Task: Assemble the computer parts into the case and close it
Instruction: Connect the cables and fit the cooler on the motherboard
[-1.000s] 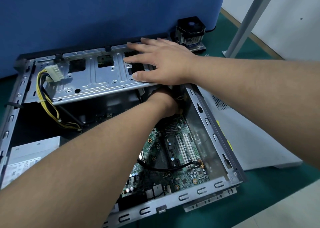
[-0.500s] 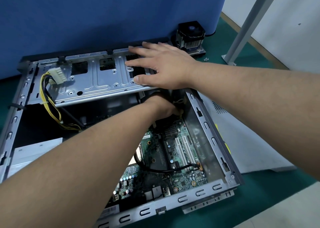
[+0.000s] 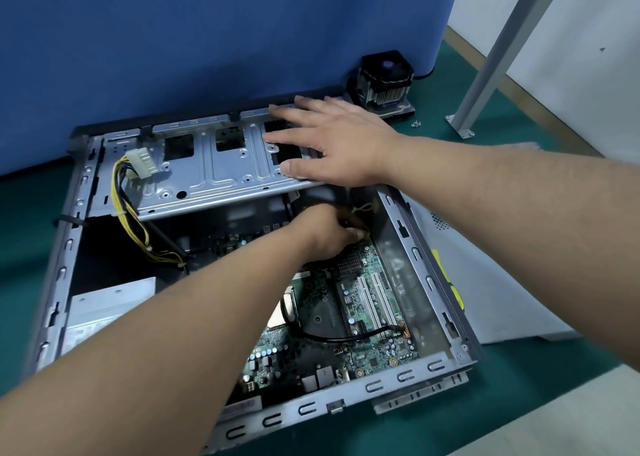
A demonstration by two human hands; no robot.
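Note:
The open grey computer case (image 3: 408, 376) lies on its side on the green mat. Its green motherboard (image 3: 367, 317) shows inside, and a hinged metal drive cage (image 3: 221, 175) spans the far end. My right hand (image 3: 332, 140) rests flat on the right part of that cage, fingers straight and spread. My left hand (image 3: 329, 234) reaches into the case just below the cage edge, fingers curled and pinching a small cable connector (image 3: 362, 234) at the board's far corner. Thin wires (image 3: 363, 210) run up from there.
A white plug on yellow and black wires (image 3: 142, 161) lies on the cage's left end. The power supply (image 3: 104, 303) fills the near left. A cooler fan (image 3: 384, 78) and small screws (image 3: 416, 123) sit behind the case. The side panel (image 3: 491, 303) lies to the right, near a metal leg (image 3: 498, 50).
My left hand has drawn out a little from under the cage, so its fingers and the small connector now show. My right hand has stayed flat on the cage.

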